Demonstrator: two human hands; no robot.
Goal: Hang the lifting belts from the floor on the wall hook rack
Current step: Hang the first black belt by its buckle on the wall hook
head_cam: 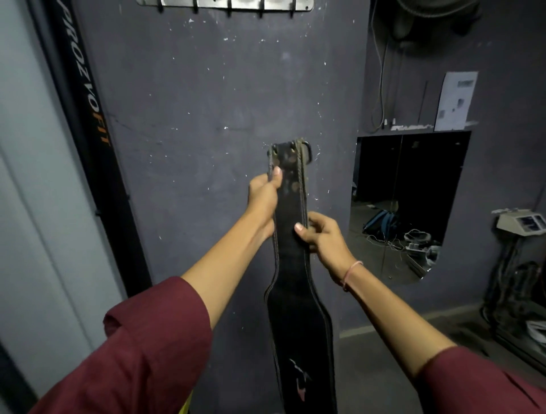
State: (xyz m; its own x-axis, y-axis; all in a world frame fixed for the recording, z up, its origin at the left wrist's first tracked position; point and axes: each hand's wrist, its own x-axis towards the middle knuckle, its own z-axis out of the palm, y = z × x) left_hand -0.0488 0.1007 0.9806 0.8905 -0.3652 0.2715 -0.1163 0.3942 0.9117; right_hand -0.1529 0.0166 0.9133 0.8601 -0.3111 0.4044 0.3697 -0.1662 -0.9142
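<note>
left hand: thumb and curled fingers grip the belt's left edge near the buckle end.
belt: upright before the wall, well below the hook rack.
right hand: pinches the right edge, lower down.
step: lift straight, keep both edges gripped, loop the buckle over a hook.
around: banner left, mirror right; neither blocks the lift.

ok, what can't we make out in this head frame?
Head view, the only one:
- hook rack: upper part cut off by the top edge.
- lifting belt: lower end runs out past the bottom edge.
- left hand: fingers hidden behind the belt; only the thumb shows in front.
- paper notice on the right wall: print blurred, unreadable.
- any other belts on the floor: out of frame.
</note>
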